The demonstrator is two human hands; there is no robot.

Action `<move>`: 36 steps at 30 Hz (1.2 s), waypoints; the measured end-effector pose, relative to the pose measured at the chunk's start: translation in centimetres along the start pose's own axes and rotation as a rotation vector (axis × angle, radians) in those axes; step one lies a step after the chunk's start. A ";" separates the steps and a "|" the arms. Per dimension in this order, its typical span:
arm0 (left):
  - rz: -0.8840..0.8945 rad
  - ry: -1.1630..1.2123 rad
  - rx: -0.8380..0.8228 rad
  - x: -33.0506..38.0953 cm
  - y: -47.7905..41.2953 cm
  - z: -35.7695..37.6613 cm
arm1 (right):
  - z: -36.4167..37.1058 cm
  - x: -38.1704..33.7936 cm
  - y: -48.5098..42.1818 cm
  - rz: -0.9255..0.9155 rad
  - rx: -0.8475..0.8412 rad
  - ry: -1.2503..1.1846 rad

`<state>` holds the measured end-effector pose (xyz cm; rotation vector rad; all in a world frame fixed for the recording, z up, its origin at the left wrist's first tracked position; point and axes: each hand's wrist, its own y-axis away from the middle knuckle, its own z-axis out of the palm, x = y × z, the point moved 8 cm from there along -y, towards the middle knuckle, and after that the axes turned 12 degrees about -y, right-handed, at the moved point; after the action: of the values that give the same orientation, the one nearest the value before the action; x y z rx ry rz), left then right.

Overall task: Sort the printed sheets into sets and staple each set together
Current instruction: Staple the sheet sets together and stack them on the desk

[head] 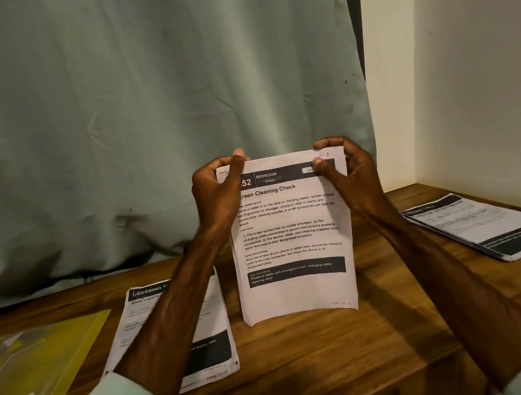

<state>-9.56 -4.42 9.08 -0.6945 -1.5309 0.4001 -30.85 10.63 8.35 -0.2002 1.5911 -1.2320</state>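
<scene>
I hold a set of printed sheets (290, 237) upright, its bottom edge standing on the wooden table (348, 349). The top sheet reads "Screen Cleaning Check". My left hand (220, 194) grips the top left corner, thumb on the front. My right hand (345, 172) pinches the top right corner. A second pile of sheets (199, 312) lies flat on the table under my left forearm. A third pile (487, 227) lies flat at the right, near the wall. No stapler is in view.
A yellow plastic folder (30, 380) lies at the left of the table. A pale green curtain (133, 115) hangs behind the table. A white wall (471, 55) closes the right side.
</scene>
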 end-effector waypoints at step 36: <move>0.220 -0.155 -0.112 1.5 0.0 -0.7 | -3.0 0.5 1.8 0.106 0.169 -0.108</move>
<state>-8.77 -3.55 10.26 -0.9424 -1.6378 0.5466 -32.69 12.92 6.29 -0.0720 1.3802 -1.2445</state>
